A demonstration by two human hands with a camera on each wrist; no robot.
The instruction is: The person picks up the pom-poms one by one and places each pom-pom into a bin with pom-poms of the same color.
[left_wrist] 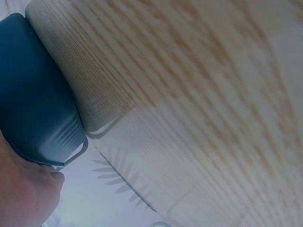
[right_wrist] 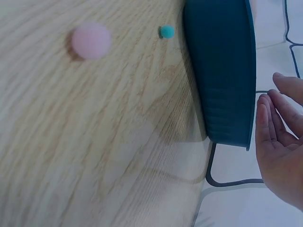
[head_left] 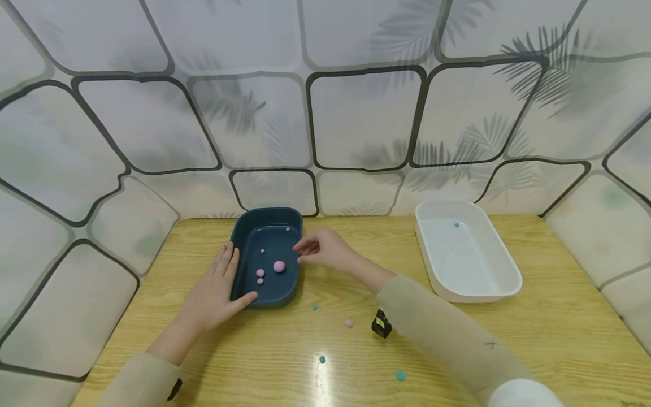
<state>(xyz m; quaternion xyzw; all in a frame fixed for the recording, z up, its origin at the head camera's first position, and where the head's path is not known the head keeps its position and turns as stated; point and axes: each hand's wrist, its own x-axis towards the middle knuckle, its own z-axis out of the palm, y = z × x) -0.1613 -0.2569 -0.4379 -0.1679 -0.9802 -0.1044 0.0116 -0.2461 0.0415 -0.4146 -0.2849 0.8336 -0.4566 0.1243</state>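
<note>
My left hand (head_left: 216, 288) rests along the left side of a dark blue tray (head_left: 267, 297), its fingers straight against the wall and its thumb over the near left corner. In the left wrist view part of that hand (left_wrist: 28, 191) shows at the tray's rim. Several pink balls of different sizes lie in the tray, the largest pink ball (head_left: 279, 266) near the middle. At the tray's right rim hovers my right hand (head_left: 328, 249), fingers bent. The right wrist view shows thumb and fingertips apart, with nothing visible between them.
A white tray (head_left: 468, 294) stands at the right, a small teal ball (head_left: 457, 225) in it. On the wooden table in front lie a pink ball (head_left: 348, 323) and several teal balls, one teal ball (head_left: 400, 375) nearest me. A patterned wall (head_left: 361, 124) rises behind.
</note>
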